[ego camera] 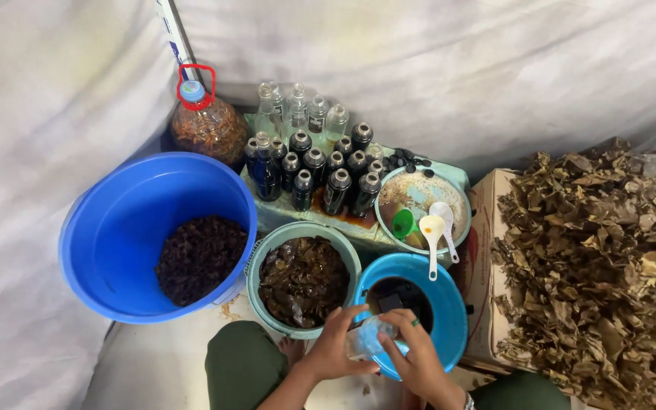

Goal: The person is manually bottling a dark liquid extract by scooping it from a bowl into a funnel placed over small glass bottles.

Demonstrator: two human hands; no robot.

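Leaf pile [594,273]: dry, crinkled brown, heaped on a box at my right.
Blue tub [115,228]: smooth plastic, dark bits inside.
Green bowl [304,281]: wet dark leaves, just beside my left hand.
Blue bucket [449,311]: dark liquid, under my hands.
Bottles [320,163]: crowded behind.
Small bottle [364,339]: clear, over the bucket rim.
My left hand [335,345]: wrapped round it.
My right hand [411,349]: closed on it too.

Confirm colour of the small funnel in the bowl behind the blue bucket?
Green funnel, clearest in the head view.

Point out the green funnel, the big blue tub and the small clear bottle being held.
green funnel [403,224], head view, on its cone.
big blue tub [89,228], head view, on its bare inner wall.
small clear bottle [364,339], head view, on its body between the hands.
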